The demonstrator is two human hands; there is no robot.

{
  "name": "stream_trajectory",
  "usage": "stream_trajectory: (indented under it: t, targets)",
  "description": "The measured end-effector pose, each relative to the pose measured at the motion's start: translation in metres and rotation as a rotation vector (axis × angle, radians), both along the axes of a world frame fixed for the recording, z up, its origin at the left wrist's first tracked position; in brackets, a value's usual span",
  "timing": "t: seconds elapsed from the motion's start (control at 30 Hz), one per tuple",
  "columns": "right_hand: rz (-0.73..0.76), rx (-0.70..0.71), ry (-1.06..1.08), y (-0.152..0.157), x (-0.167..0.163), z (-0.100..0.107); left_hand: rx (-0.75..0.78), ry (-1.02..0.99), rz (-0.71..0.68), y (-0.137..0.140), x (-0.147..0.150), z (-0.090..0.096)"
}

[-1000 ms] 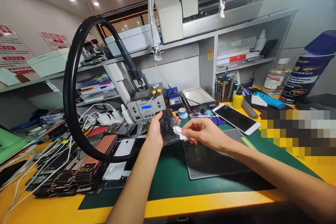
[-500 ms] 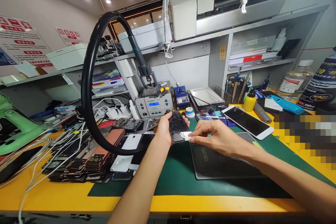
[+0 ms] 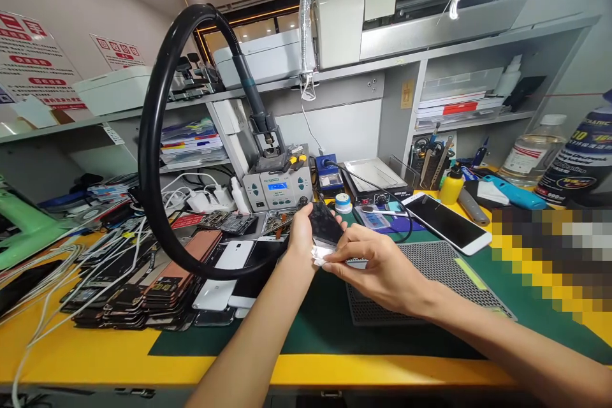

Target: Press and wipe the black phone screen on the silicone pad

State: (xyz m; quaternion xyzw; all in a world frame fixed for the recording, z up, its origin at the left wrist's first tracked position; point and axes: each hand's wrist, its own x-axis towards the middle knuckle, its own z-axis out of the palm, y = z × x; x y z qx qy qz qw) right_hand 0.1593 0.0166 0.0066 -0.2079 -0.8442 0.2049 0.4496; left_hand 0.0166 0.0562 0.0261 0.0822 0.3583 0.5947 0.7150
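A dark phone [image 3: 325,224] lies tilted in my left hand [image 3: 300,233], its black face turned up and the fingers wrapped round its edges. My right hand [image 3: 375,264] pinches a crumpled white tissue [image 3: 319,255] between thumb and fingers, against the phone's near end. That near end is partly hidden by the tissue and the right fingers. Below and right of the phone, a perforated grey mat [image 3: 444,274] rests on the green work mat [image 3: 315,325], partly under my right hand and forearm.
A thick black hose [image 3: 150,140] loops beside my left arm from the hot-air station [image 3: 280,188]. Stacked phone parts [image 3: 167,280] and white cables [image 3: 52,293] crowd the left. A white phone [image 3: 447,223], yellow bottle [image 3: 452,186] and large dark bottle [image 3: 574,159] stand or lie right.
My right hand has moved left and slightly down with the tissue, from the phone's near right part to its near left corner. My left hand still holds the phone.
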Motion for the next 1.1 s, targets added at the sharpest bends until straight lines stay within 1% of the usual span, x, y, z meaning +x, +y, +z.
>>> stream_trajectory:
  t: [0.2, 0.33, 0.4, 0.5, 0.63, 0.7, 0.73, 0.8, 0.93, 1.1]
  targets:
    - [-0.052, -0.017, -0.042, 0.005, 0.011, 0.007, 0.045, -0.038, -0.022, -0.001, -0.008, 0.006]
    - [-0.09, -0.093, -0.087, 0.012, 0.022, 0.013, 0.073, -0.028, 0.007, -0.001, -0.012, 0.009]
    - [-0.107, -0.177, -0.121, 0.014, 0.026, 0.017, 0.085, -0.016, 0.02, -0.001, -0.013, 0.009]
    - [-0.121, -0.358, -0.116, 0.017, 0.03, 0.02, 0.111, 0.012, 0.034, -0.002, -0.011, 0.011]
    - [-0.045, -0.648, -0.043, 0.023, 0.031, 0.018, 0.162, 0.072, 0.046, -0.004, -0.01, 0.012]
    - [-0.029, -0.75, -0.005, 0.025, 0.031, 0.016, 0.192, 0.101, 0.031, -0.006, -0.01, 0.012]
    - [-0.026, -0.777, 0.015, 0.025, 0.031, 0.016, 0.203, 0.114, 0.02, -0.006, -0.01, 0.011]
    - [-0.021, -0.794, 0.052, 0.025, 0.03, 0.015, 0.22, 0.136, 0.005, -0.006, -0.011, 0.01]
    - [-0.013, -0.78, 0.101, 0.026, 0.028, 0.014, 0.247, 0.174, -0.024, -0.006, -0.01, 0.009]
    - [-0.074, -0.728, 0.159, 0.031, 0.028, 0.011, 0.287, 0.208, -0.092, -0.012, -0.001, 0.006]
